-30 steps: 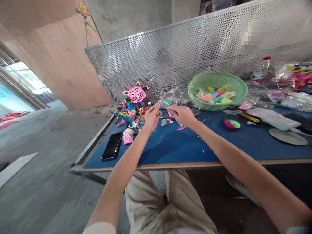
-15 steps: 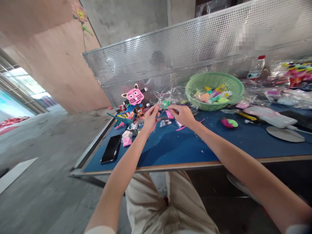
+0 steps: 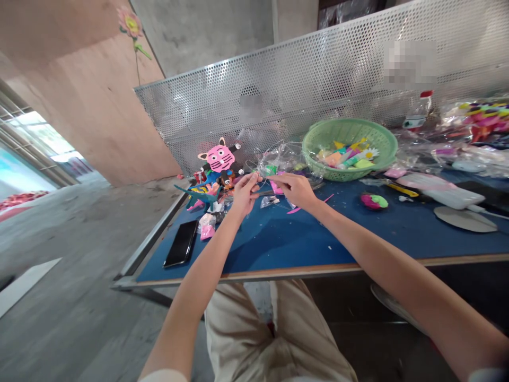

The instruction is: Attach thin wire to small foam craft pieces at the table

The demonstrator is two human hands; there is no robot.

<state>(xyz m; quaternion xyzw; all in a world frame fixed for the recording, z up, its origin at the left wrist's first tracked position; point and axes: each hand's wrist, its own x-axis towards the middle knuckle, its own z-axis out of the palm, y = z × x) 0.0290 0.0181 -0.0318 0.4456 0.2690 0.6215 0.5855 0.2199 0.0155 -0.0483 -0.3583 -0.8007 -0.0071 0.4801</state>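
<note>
Over the back of the blue table, my left hand (image 3: 245, 194) is closed, thumb and fingertips pinched on a thin, clear wire-like strand (image 3: 260, 183). My right hand (image 3: 296, 188) is also closed just to its right, fingertips pointing left at the same spot; what they grip is too small to make out. Behind the fingers lie a green packet (image 3: 271, 170) and clear plastic wrap. A pink piece (image 3: 275, 187) shows beside my right fingertips. Left of my left hand stands a pink cat-faced figure (image 3: 218, 158) among colourful clay figures.
A black phone (image 3: 181, 243) lies at the table's left, near a bagged pink lump (image 3: 207, 226). Behind and right stand a green basket (image 3: 384, 139) of coloured pieces and a bottle (image 3: 418, 114). A pink-green lump (image 3: 374, 201) and yellow cutter (image 3: 401, 189) lie right. A perforated metal screen (image 3: 294, 74) rises behind.
My right hand has shifted slightly left, its fingers now straighter and closer to my left fingertips. My left hand has turned slightly, staying pinched. Behind the screen, a person has shifted a little left.
</note>
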